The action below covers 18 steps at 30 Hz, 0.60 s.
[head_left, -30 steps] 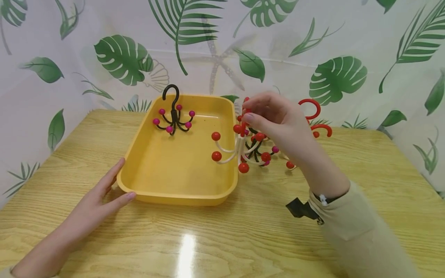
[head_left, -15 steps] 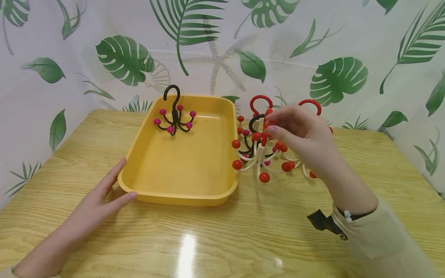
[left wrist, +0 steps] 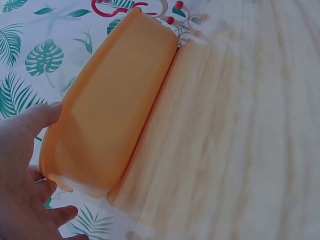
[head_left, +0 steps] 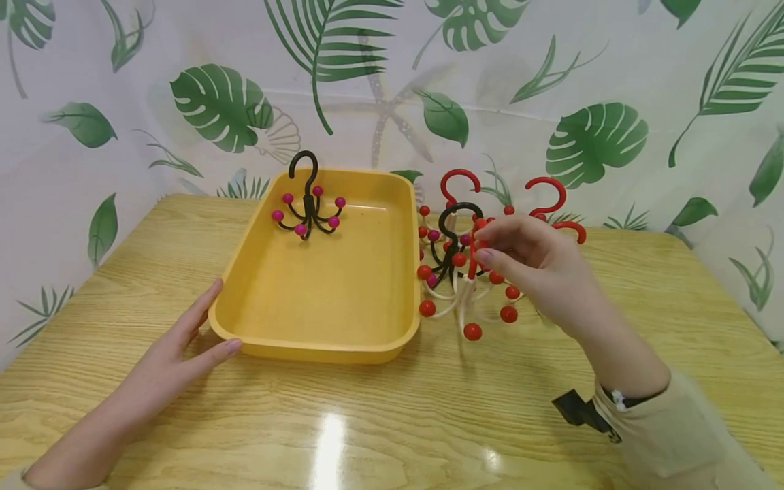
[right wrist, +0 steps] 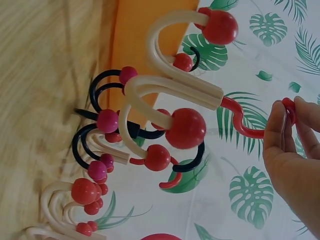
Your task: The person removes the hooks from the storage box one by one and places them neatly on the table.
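Note:
My right hand (head_left: 545,272) pinches the red hook of a multi-arm hook hanger (head_left: 465,298), whose cream arms end in red balls. It hangs upright just right of the yellow tray (head_left: 318,351). The right wrist view shows that hanger (right wrist: 200,90) close up, fingertips (right wrist: 275,125) on the hook's end. At the tray's near left corner, my left hand (head_left: 174,364) touches the rim with thumb and forefinger extended. In the left wrist view, its other fingers hang beside the tray wall. A black hook hanger (head_left: 309,207) with magenta balls stands inside the tray's far left.
Right of the tray, another black hook hanger (head_left: 452,253) stands among several cream ones, shown by a red hook (head_left: 459,178) and a second red hook (head_left: 551,194). My right hand hides part of this group. A leaf-patterned cloth (head_left: 392,82) hangs behind the wooden table (head_left: 257,429).
My right hand has moved right and down with the cream hook hanger, from over the tray's right edge to beside it. My left hand has stayed at the tray's corner.

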Tool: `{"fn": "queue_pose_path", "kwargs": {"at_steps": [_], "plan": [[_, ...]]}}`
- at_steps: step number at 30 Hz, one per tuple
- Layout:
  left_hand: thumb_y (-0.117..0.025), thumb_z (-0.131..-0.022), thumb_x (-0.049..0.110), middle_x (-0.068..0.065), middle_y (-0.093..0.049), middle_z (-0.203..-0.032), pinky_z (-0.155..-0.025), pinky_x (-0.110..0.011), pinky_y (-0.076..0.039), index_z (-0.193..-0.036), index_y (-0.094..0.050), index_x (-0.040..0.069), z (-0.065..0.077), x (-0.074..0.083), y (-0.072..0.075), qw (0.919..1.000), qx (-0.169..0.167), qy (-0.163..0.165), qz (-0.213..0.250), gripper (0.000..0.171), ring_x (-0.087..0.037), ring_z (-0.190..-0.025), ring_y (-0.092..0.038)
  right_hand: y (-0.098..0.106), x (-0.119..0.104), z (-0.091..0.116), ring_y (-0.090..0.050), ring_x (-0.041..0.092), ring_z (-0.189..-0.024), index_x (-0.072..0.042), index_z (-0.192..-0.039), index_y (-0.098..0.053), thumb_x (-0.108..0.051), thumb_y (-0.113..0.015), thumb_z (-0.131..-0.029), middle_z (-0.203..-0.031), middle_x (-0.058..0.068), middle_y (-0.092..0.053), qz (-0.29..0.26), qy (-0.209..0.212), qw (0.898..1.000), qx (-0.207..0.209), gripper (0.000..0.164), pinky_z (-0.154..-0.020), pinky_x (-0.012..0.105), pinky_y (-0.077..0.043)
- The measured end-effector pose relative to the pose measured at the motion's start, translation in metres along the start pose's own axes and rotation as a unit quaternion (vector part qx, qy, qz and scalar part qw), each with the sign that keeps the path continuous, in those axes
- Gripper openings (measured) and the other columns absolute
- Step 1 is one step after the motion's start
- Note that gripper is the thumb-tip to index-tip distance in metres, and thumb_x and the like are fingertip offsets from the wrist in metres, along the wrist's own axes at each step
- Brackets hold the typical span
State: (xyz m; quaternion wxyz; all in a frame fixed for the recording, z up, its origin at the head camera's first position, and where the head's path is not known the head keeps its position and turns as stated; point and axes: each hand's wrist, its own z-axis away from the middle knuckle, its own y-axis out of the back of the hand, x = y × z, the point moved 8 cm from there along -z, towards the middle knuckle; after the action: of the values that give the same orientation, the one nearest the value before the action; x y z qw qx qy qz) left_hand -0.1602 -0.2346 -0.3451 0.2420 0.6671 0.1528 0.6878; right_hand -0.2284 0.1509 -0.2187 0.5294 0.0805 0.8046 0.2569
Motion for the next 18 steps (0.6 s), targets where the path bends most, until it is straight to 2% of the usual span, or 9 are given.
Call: {"fn": "queue_pose_path", "kwargs": {"at_steps": [9, 18], "plan": [[-0.062, -0.092, 0.041, -0.008, -0.005, -0.159, -0.105, -0.069, -0.014, -0.153, -0.004, 0.038, -0.0002, -0.0003, 0.0004, 1.0, 0.003, -0.003, -0.006, 0.085, -0.043, -0.141, -0.009, 0.0024, 0.0043, 0.0019, -0.063, 0.022, -0.087, 0.0, -0.109, -0.062, -0.009, -0.065, -0.091, -0.099, 0.006, -0.063, -0.004, 0.02, 1.0, 0.012, 0.02, -0.07, 0.023, -0.054], [-0.061, -0.092, 0.042, -0.006, -0.004, -0.159, -0.104, -0.07, -0.014, -0.151, -0.004, 0.042, 0.0009, -0.0012, 0.0003, 1.0, 0.0, 0.004, -0.001, 0.083, -0.044, -0.141, -0.008, 0.0027, 0.0087, 0.0047, -0.063, 0.02, -0.085, -0.001, -0.109, -0.062, -0.012, -0.066, -0.091, -0.098, 0.007, -0.063, -0.004, 0.005, 1.0, 0.002, 0.021, -0.067, 0.024, -0.055]]}}
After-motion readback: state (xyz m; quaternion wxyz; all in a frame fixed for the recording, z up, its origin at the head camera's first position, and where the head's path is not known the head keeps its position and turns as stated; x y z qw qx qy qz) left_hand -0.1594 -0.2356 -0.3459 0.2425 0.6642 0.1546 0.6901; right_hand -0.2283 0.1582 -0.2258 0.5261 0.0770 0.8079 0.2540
